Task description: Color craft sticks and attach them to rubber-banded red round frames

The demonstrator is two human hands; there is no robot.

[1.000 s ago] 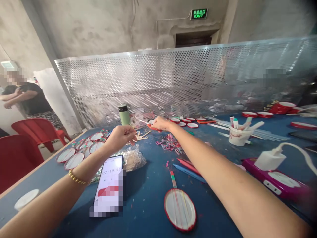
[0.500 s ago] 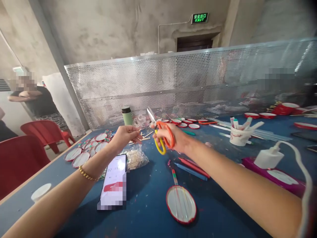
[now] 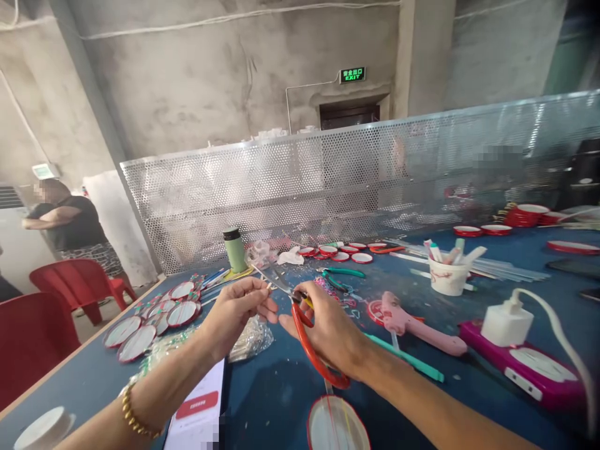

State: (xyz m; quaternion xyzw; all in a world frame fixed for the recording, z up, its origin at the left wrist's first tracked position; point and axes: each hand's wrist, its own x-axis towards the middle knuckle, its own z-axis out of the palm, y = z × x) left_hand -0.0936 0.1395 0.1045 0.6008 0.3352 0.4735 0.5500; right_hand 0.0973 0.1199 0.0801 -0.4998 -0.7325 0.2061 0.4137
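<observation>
My left hand (image 3: 244, 307) is closed in a pinch, and a small pale stick-like piece (image 3: 269, 287) shows at its fingertips; its exact kind is too small to tell. My right hand (image 3: 328, 325) grips scissors (image 3: 307, 344) with orange and yellow handles. Their blades are spread and point left, at the small piece by my left fingertips; whether they touch it I cannot tell. Below the hands lies a small red-rimmed racket-shaped piece (image 3: 337, 424), partly cut off by the frame's lower edge. Behind my left hand rests a clear bag of pale sticks (image 3: 252, 339).
Left are a phone (image 3: 197, 406), several red-rimmed discs (image 3: 182, 314) and a white lid (image 3: 44, 428). A green bottle (image 3: 234, 251) stands behind. Right are a pink glue gun (image 3: 422, 328), a cup of markers (image 3: 449, 276) and a purple power strip (image 3: 529, 369) with a charger. A perforated metal screen (image 3: 262, 181) borders the table.
My hands have come closer together. The scissors have turned from pointing upward to pointing left, with their blades now spread near my left fingertips. The view has shifted, bringing the glue gun into sight.
</observation>
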